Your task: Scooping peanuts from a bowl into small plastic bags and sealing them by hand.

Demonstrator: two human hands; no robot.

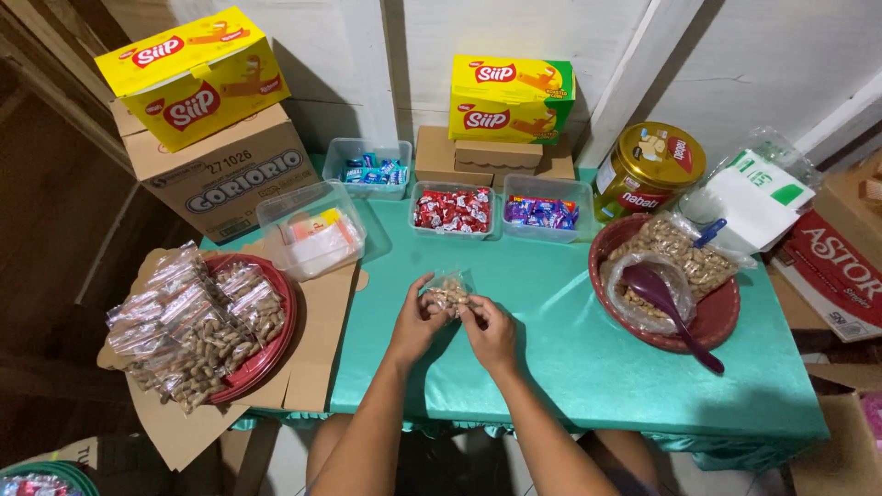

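Over the middle of the teal tablecloth, both my hands pinch a small clear plastic bag of peanuts. My left hand grips its left side and my right hand grips its right side. To the right stands a red basket holding a large open bag of peanuts and a purple scoop. On the left, a red tray is heaped with several filled small peanut bags.
Clear tubs of wrapped candies sit at the back: blue, red, purple, plus a lidded tub. Yellow snack boxes, brown cartons, a gold tin and a stack of plastic bags surround them.
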